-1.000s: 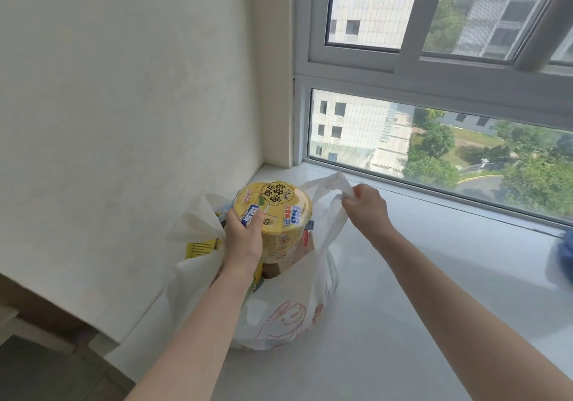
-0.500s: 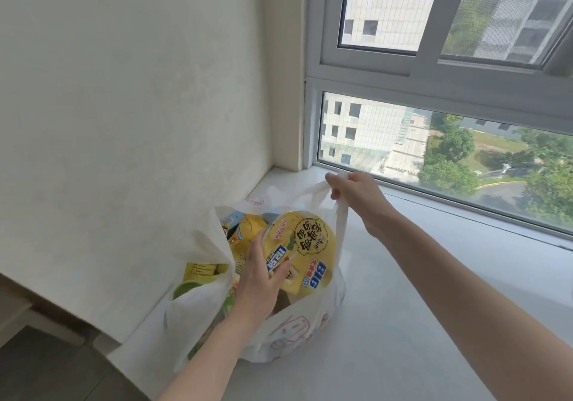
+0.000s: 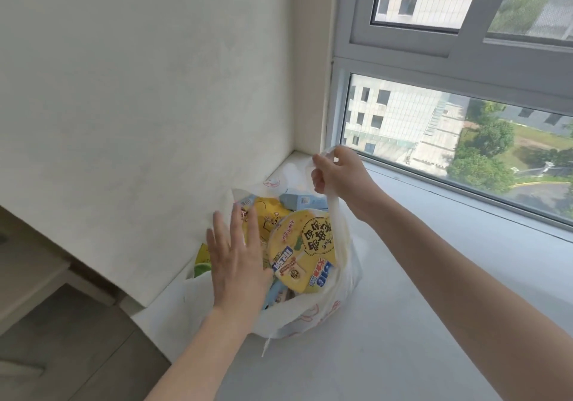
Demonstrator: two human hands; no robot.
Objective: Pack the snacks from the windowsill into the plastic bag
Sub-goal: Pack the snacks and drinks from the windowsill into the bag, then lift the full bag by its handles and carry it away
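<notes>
A white plastic bag with red print stands on the pale windowsill against the left wall. A yellow instant noodle bowl lies tilted on top of the other snacks inside it, lid facing me. Behind it show a yellow packet and a light blue box. My right hand is shut on the bag's far handle, holding it up. My left hand hovers flat with fingers spread over the bag's left side, holding nothing.
The white wall runs close along the bag's left. The window frame and glass close off the back. The sill's left edge drops to a grey floor beside the bag.
My left hand let go of the noodle bowl, which now lies in the bag, and opened flat. My right hand stayed on the handle, lifting it slightly.
</notes>
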